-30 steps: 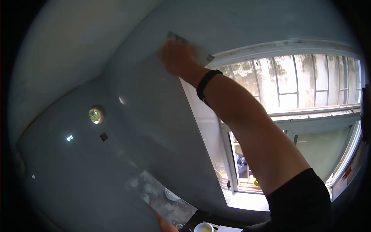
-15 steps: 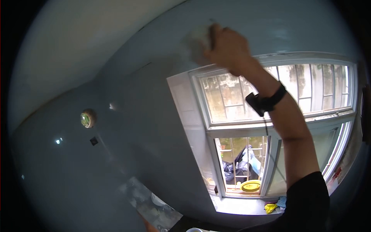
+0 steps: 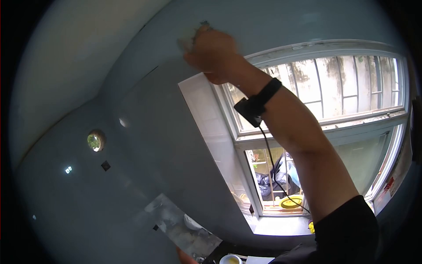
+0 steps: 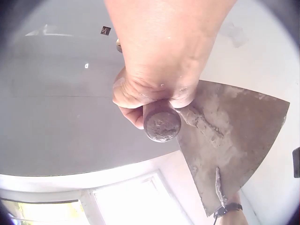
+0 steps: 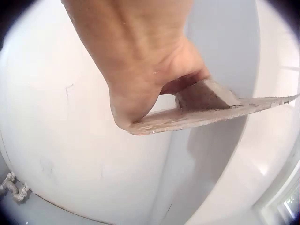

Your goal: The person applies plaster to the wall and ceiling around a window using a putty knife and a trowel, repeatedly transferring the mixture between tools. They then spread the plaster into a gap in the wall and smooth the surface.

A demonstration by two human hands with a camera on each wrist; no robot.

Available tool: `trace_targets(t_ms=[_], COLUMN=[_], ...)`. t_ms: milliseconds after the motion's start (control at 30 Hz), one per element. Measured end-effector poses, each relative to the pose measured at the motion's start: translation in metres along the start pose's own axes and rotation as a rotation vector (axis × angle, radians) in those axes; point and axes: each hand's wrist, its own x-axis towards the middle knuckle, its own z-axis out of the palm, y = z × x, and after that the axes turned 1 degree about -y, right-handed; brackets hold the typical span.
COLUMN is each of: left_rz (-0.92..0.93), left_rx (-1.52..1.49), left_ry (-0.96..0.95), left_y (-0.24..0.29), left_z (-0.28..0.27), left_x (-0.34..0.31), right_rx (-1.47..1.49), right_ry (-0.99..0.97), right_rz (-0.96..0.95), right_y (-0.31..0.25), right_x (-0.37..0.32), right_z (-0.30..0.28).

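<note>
My right hand (image 3: 215, 50) is raised to the grey wall (image 3: 154, 123) above the window's upper left corner. It grips a flat plastering trowel (image 5: 187, 119), which shows nearly edge-on in the right wrist view, with a wedge-shaped mount under the fingers. In the head view the trowel is blurred and mostly behind the hand. My left hand (image 4: 157, 70) holds a wide putty knife by its round handle (image 4: 162, 126). Grey putty is smeared over its fan-shaped blade (image 4: 243, 126), with thicker ridges on it. Only a little of the left hand shows low in the head view.
A white-framed window (image 3: 237, 137) with bars behind it fills the right side. Below it runs a pale sill (image 3: 281, 226). A round hole (image 3: 95, 141) pierces the left wall. Low down are a smeared grey panel (image 3: 176, 220) and a white cup (image 3: 231, 258).
The right hand with the trowel first swept right over the window's top edge, then came back left. The head view shifted meanwhile. My left hand stays low.
</note>
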Motion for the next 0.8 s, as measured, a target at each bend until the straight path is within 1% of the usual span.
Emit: trace_targets(t_ms=[33, 100, 167, 233, 333, 433, 500, 567, 600, 633, 700, 767, 800], left_rz=[-0.004, -0.008, -0.012, -0.015, -0.021, -0.027, -0.038, -0.056, -0.074, -0.091, -0.138, -0.199, -0.221], left_rx=[-0.004, -0.009, -0.007, 0.000, -0.003, -0.003, -0.004, -0.011, -0.012, -0.004, 0.007, 0.034, 0.033], left_ry=[-0.003, -0.003, -0.002, -0.002, -0.001, -0.012, -0.025, -0.068, -0.093, -0.128, -0.223, -0.342, -0.411], left_y=[0.001, 0.004, 0.006, 0.010, 0.015, 0.021, 0.024, 0.026, 0.030, 0.033, 0.041, 0.049, 0.053], left_z=[-0.001, -0.001, -0.001, -0.002, -0.002, -0.003, -0.002, -0.001, -0.002, -0.003, -0.007, -0.010, -0.013], left_x=[-0.002, -0.006, -0.010, -0.015, -0.023, -0.032, -0.037, -0.041, -0.045, -0.048, -0.054, -0.054, -0.050], right_rx=[-0.020, -0.144, -0.144, -0.017, 0.028, 0.049, 0.063, 0.133, 0.203, 0.281, 0.509, 1.338, 1.685], right_ry=[-0.012, 0.083, 0.082, -0.018, -0.021, -0.023, -0.151, -0.158, -0.112, -0.065, -0.586, -0.630, -0.719], right_rz=[0.002, -0.184, -0.189, -0.024, 0.044, 0.055, -0.094, -0.208, -0.236, -0.265, -0.014, 0.172, 0.249], right_y=[-0.005, -0.011, -0.017, -0.034, -0.051, -0.069, -0.077, -0.087, -0.092, -0.104, -0.111, -0.102, -0.090], right_x=[0.003, 0.003, 0.006, 0.021, 0.031, 0.041, 0.042, 0.048, 0.049, 0.052, 0.028, -0.016, -0.041], right_z=[0.006, 0.024, 0.043, 0.061, 0.078, 0.098, 0.101, 0.115, 0.151, 0.169, 0.137, 0.171, 0.181])
